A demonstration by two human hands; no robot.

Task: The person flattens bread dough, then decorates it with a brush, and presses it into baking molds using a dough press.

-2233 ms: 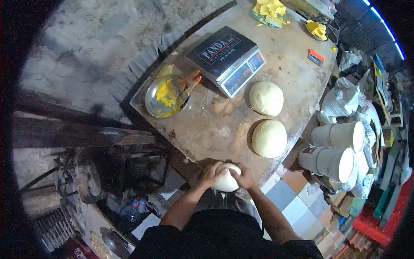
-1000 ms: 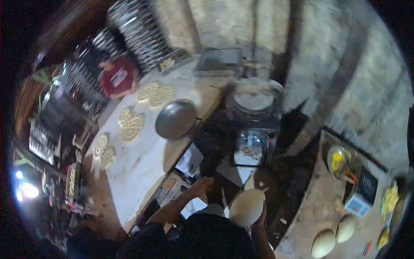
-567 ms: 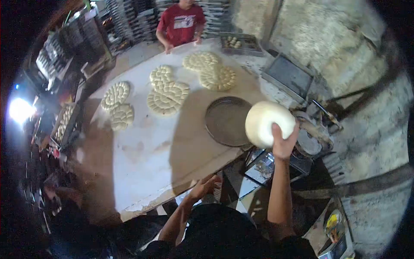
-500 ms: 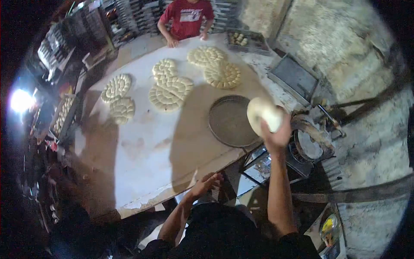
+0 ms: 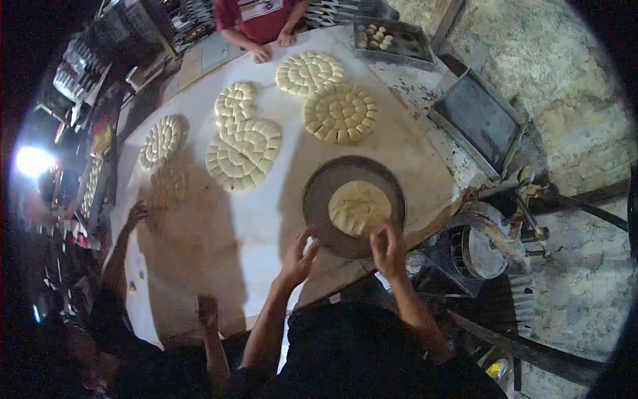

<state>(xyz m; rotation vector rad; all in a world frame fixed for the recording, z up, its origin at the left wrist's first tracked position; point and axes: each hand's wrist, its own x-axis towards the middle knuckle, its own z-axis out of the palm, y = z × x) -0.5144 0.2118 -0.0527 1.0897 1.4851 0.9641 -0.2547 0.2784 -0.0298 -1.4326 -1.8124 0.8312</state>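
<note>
A flattened round of dough point(image 5: 359, 207) lies in a dark round pan point(image 5: 319, 178) at the near right of the table. My right hand point(image 5: 390, 251) is just at the near edge of the dough, fingers apart and holding nothing. Over the pan's near left rim is my left hand point(image 5: 300, 256), also with its fingers spread and nothing in them. Beyond the pan, discs of dough cut into many pieces, such as the nearer right disc point(image 5: 339, 113) and the middle disc point(image 5: 244, 155), lie flat on the table.
A person in a red shirt point(image 5: 259, 20) stands at the far edge. At the left, another person's arm point(image 5: 123, 243) reaches over the table point(image 5: 259, 226). On the right are an empty rectangular tray point(image 5: 480, 120), a tray with dough balls point(image 5: 392, 43) and a metal round-topped apparatus point(image 5: 485, 249).
The dough has gone from my raised right hand into the pan, and that hand is now open. My left hand has moved up to the pan. Another person has come in at the left.
</note>
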